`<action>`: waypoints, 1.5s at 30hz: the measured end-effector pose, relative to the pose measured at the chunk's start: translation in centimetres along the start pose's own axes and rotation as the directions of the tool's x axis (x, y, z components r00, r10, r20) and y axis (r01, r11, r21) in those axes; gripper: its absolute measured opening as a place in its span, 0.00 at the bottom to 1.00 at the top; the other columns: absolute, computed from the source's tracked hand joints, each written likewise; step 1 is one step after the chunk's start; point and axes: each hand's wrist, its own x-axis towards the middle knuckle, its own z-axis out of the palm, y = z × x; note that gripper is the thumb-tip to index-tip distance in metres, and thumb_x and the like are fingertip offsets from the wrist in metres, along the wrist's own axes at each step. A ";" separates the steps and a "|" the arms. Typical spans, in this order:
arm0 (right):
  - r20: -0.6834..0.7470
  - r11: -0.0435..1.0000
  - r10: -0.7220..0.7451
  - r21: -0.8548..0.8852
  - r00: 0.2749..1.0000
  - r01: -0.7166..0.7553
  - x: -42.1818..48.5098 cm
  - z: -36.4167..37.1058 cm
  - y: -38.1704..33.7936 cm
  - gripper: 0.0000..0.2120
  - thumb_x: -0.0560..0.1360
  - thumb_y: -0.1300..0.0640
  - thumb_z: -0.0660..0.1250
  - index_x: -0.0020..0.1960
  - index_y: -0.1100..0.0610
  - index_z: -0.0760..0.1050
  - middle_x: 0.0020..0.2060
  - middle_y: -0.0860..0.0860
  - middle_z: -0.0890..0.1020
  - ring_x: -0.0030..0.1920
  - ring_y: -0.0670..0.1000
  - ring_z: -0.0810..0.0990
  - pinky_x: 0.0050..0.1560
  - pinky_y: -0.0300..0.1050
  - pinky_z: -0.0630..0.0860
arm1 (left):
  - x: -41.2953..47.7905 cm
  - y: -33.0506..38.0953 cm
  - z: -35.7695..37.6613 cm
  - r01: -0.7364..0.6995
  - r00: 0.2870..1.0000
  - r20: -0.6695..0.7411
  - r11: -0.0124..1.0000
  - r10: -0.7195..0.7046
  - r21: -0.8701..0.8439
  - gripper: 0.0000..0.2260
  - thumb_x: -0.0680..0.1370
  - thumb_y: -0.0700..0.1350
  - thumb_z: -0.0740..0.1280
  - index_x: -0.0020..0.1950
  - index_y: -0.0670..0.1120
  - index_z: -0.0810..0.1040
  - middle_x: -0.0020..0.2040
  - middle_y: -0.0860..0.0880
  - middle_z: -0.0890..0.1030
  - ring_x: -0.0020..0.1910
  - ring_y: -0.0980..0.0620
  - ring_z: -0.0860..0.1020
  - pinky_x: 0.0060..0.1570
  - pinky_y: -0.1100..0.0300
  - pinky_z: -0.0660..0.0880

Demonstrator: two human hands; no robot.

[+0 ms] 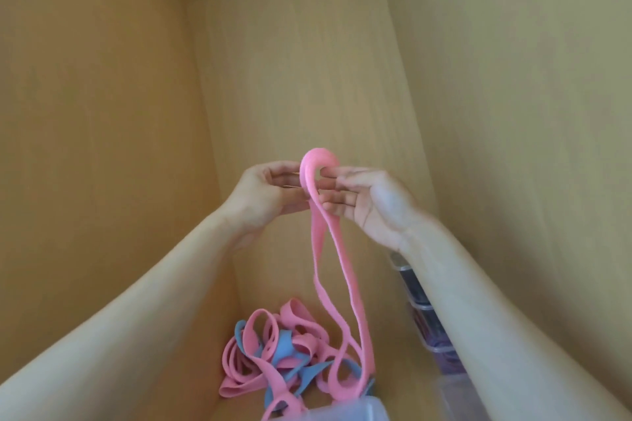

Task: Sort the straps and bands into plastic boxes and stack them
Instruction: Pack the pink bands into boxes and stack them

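Pink band (318, 222) hanging straight down, its top loop pinched by left hand (270, 190) and right hand (371, 198)

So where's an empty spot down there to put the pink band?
The barest patch is the wood between the band pile and the stacked plastic boxes on the right, though the pink band hangs beside it. Crowded: the pile's left edge by the wall, and the front, where a clear box sits.
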 end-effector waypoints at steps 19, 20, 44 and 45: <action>-0.156 0.947 -0.155 -0.305 0.976 0.102 0.3 -0.7 0.1 0.10 0.79 0.71 0.60 0.54 0.68 0.79 0.44 0.65 0.84 0.40 0.57 0.85 0.45 0.47 0.84 | -0.1 -0.4 1.2 0.048 0.999 -0.006 0.987 -0.049 -0.153 0.16 0.72 0.42 0.75 0.58 0.36 0.83 0.51 0.40 0.86 0.53 0.42 0.85 0.50 0.55 0.82; -0.194 0.924 -0.195 -0.364 0.962 0.114 0.4 -0.8 0.2 0.08 0.79 0.71 0.62 0.50 0.66 0.80 0.42 0.62 0.83 0.37 0.54 0.85 0.42 0.45 0.84 | 0.0 -0.3 1.2 0.051 0.998 -0.011 0.986 -0.054 -0.162 0.17 0.71 0.42 0.75 0.57 0.36 0.83 0.50 0.40 0.86 0.53 0.42 0.85 0.50 0.55 0.82; -0.173 0.737 -0.348 -0.658 0.921 0.155 0.6 -2.4 0.1 0.05 0.78 0.61 0.71 0.45 0.54 0.83 0.35 0.51 0.84 0.25 0.42 0.74 0.28 0.34 0.71 | -3.8 -13.6 -2.9 0.421 0.907 -0.239 0.716 -0.347 0.557 0.09 0.77 0.35 0.68 0.55 0.43 0.81 0.52 0.44 0.83 0.49 0.48 0.81 0.44 0.64 0.76; -0.165 0.735 -0.344 -0.660 0.924 0.155 0.6 -2.3 0.3 0.05 0.78 0.61 0.71 0.45 0.54 0.83 0.35 0.51 0.84 0.25 0.42 0.74 0.28 0.34 0.71 | -4.4 -15.5 -3.7 0.436 0.897 -0.246 0.640 -0.368 0.632 0.13 0.76 0.34 0.67 0.60 0.43 0.81 0.56 0.43 0.82 0.54 0.47 0.80 0.50 0.61 0.76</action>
